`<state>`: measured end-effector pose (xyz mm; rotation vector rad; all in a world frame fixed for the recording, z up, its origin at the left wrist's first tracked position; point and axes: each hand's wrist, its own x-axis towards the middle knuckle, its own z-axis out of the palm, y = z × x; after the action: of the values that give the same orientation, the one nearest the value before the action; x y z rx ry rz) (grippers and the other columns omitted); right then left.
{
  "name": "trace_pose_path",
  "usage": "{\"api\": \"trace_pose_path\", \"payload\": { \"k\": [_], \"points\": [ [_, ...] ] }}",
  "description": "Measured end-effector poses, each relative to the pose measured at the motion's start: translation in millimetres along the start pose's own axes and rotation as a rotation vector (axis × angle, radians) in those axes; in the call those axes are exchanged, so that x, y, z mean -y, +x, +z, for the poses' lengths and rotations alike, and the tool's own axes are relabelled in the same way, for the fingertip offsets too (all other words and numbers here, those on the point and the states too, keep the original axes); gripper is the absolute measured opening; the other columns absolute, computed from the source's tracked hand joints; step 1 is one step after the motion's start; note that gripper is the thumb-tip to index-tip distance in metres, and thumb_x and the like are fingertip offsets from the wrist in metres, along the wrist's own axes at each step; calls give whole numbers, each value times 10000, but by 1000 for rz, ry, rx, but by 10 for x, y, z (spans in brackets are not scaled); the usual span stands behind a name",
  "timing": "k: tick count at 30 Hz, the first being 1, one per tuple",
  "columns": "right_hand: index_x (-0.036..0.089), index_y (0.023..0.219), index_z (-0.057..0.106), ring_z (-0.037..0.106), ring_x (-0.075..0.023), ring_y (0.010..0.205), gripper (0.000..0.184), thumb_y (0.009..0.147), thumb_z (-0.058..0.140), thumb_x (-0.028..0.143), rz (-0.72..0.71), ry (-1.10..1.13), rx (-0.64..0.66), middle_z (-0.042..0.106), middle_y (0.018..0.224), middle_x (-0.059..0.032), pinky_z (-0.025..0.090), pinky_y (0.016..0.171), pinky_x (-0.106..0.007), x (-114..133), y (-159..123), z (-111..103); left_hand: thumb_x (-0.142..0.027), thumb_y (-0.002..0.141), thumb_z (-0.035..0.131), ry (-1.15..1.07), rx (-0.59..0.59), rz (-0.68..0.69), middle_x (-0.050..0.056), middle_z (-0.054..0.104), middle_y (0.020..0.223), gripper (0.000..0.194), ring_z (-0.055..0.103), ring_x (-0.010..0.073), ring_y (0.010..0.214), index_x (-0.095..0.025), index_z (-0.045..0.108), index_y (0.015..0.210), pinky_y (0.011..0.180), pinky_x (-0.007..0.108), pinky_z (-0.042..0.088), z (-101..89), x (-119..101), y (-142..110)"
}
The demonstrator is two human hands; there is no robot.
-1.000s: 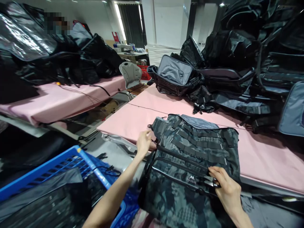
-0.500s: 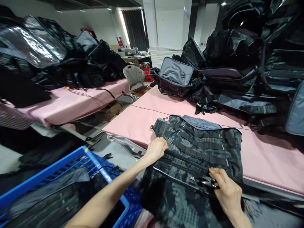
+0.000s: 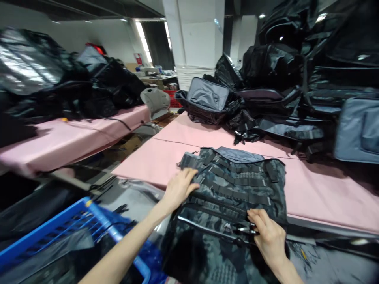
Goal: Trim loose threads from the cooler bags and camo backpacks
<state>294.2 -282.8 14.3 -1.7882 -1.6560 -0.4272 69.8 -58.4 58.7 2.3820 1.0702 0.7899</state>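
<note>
A dark camouflage backpack (image 3: 237, 179) with webbing rows and a white logo lies over the front edge of the pink table, its lower part hanging toward me. My left hand (image 3: 179, 189) is at the bag's left side, thumb apart from the fingers, which lie along its edge. Shiny metal thread snips (image 3: 246, 229) stick out from under my right hand (image 3: 268, 232). That hand is closed round them, and its fingertips touch the bag beside a dark zipper seam. The snips' handle is mostly hidden in the palm.
At left stands a blue plastic basket (image 3: 85, 213) with dark fabric pieces inside. More bags (image 3: 272, 71) are heaped on the right of the pink table (image 3: 142, 157). Another pink table (image 3: 97, 128) with piled bags and a grey chair (image 3: 155, 102) are beyond.
My left hand has loosened from a closed grip on the bag's edge, its thumb now apart. My right hand keeps the snips at the same seam. The whole view has shifted slightly.
</note>
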Motion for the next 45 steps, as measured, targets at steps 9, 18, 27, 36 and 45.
{"api": "trace_pose_path", "payload": {
  "k": [9, 18, 27, 36, 45],
  "points": [
    [190, 782, 679, 618, -159, 679, 197, 823, 513, 287, 421, 527, 11, 665, 734, -43, 493, 619, -246, -536, 445, -437, -257, 843, 476, -185, 399, 282, 16, 674, 895, 211, 558, 170, 844, -189, 675, 864, 794, 278, 385, 797, -1010, 542],
    [194, 793, 660, 550, -142, 607, 143, 708, 546, 197, 477, 237, 7, 632, 842, -55, 368, 523, -239, -1130, 898, -165, -114, 808, 485, -187, 323, 363, 25, 635, 1001, 241, 523, 178, 930, -200, 649, 963, 856, 307, 401, 1611, -1528, 931],
    [162, 657, 584, 524, -139, 574, 234, 757, 517, 363, 538, 517, -150, 596, 670, -51, 378, 523, -237, -1396, 900, -302, -144, 811, 485, -327, 379, 325, 14, 648, 962, 195, 550, 168, 916, -209, 657, 876, 855, 300, 410, 1679, -1469, 879],
    [161, 688, 566, 550, -159, 622, 169, 770, 432, 222, 563, 414, -110, 591, 643, -35, 401, 588, -244, -1454, 969, -118, -141, 802, 482, -317, 433, 329, 29, 652, 981, 196, 555, 178, 931, -190, 655, 881, 874, 319, 414, 1703, -1491, 884],
    [196, 752, 612, 534, -131, 644, 91, 699, 539, 192, 523, 390, 85, 617, 851, -35, 334, 537, -226, -1270, 887, -220, -117, 799, 448, -339, 441, 258, 26, 659, 975, 259, 569, 177, 935, -198, 643, 949, 878, 308, 426, 1735, -1485, 908]
  ]
}}
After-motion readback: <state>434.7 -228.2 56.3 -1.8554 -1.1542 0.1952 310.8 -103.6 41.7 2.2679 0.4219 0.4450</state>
